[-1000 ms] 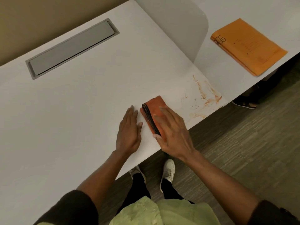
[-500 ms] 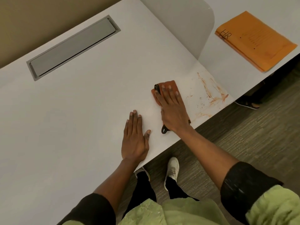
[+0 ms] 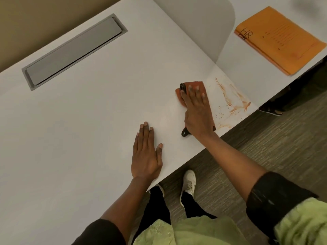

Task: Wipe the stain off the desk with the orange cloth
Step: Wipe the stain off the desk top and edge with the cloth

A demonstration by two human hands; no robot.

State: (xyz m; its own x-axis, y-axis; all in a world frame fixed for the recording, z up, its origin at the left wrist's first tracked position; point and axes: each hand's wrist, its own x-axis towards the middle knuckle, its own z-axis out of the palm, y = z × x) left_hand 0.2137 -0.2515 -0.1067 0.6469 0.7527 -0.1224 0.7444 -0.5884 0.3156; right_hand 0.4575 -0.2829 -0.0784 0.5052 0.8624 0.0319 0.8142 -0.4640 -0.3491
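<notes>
An orange-brown stain (image 3: 231, 99) streaks the white desk (image 3: 99, 106) near its front right edge. The orange cloth (image 3: 196, 85), edged in black, lies flat just left of the stain. My right hand (image 3: 196, 112) presses down on the cloth with fingers spread, covering most of it; a black loop of the cloth sticks out by my wrist. My left hand (image 3: 146, 152) rests flat on the bare desk to the left, fingers together, holding nothing.
A grey cable hatch (image 3: 74, 50) is set into the desk at the back left. A grey divider panel (image 3: 203, 23) stands behind the stain. An orange envelope (image 3: 281, 39) lies on the neighbouring desk. Someone's shoe (image 3: 270, 110) shows on the floor at right.
My right hand has slid the cloth away from the desk's front edge and rightward, up beside the stain. My left hand has stayed flat on the desk.
</notes>
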